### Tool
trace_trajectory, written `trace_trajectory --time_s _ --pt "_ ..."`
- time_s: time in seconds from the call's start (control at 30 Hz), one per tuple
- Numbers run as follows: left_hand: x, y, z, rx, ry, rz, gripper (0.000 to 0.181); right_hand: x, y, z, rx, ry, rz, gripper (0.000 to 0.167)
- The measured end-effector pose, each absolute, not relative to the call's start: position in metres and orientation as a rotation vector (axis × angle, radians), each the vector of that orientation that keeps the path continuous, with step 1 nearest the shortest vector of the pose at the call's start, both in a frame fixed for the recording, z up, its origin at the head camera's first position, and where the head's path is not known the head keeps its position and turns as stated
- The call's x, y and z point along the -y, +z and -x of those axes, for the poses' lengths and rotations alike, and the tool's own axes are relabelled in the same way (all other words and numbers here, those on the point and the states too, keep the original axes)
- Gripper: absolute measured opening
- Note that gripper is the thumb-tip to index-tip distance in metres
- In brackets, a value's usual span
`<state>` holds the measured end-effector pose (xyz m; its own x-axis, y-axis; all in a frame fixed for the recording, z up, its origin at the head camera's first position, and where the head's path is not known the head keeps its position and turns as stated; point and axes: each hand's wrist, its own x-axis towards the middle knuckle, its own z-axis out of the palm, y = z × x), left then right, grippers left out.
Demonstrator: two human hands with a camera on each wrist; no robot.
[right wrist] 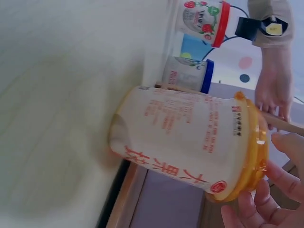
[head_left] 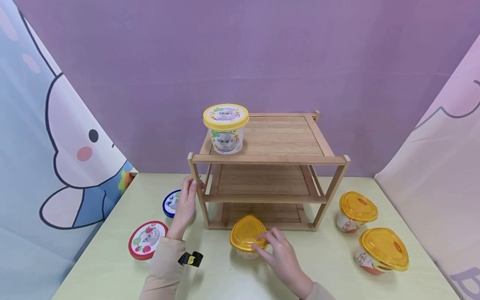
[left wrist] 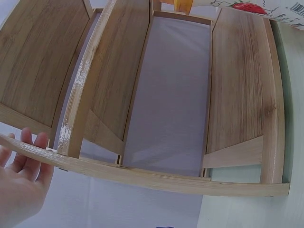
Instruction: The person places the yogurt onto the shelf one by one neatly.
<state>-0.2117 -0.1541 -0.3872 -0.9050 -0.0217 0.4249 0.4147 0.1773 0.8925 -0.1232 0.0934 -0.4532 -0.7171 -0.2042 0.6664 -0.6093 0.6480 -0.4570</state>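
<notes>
Green tabletop (head_left: 217, 283), purple backdrop (head_left: 262, 62), left fingers (left wrist: 31, 167) gripping wooden rack (head_left: 277, 135), right fingers (head_left: 271, 238) pinching orange-lidded cup (head_left: 245, 232)

Front tub (head_left: 246, 236): amber lid, white sides, orange-red lettering. Shelf (head_left: 279, 139): light brown wood, streaky grain. Upper tub (head_left: 226, 130): yellow-rimmed lid, white sides — green and yellow print. Strawberry tub (head_left: 148, 240): red rim, red-and-green fruit print. Blue-rimmed tub (head_left: 172, 203): blue print on white. Pair of tubs at right (head_left: 384, 249): amber lids too. Table (head_left: 213, 281): pale green. Back curtain (head_left: 270, 54) — plain purple. Sleeve (head_left: 163, 266): beige.
</notes>
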Motion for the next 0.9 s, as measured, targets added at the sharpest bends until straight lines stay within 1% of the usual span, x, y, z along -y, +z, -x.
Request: trace_trajectory --time_s 0.13,0.27,0.4,0.6,0.73,0.9 --pt "0.154 -0.387 0.212 2.12 -1.777 0.378 0.031 -0.097 -0.443 0.128 2.32 0.996 -0.66 0.026" --pt "0.155 -0.388 0.213 2.122 -1.785 0.373 0.031 -0.105 -0.435 0.139 2.447 1.076 -0.774 0.031" --pt "0.155 -0.388 0.213 2.129 -1.784 0.37 0.032 -0.111 -0.429 0.148 2.604 1.186 -0.904 0.042" --pt "0.155 -0.388 0.213 2.12 -1.772 0.379 0.031 -0.114 -0.425 0.159 2.742 1.248 -1.027 0.057" --pt "0.155 -0.389 0.213 2.121 -1.766 0.372 0.031 -0.114 -0.426 0.164 2.756 1.247 -1.097 0.06" --pt "0.155 -0.388 0.212 2.122 -1.791 0.366 0.033 -0.114 -0.431 0.168 2.766 1.215 -1.158 0.059"
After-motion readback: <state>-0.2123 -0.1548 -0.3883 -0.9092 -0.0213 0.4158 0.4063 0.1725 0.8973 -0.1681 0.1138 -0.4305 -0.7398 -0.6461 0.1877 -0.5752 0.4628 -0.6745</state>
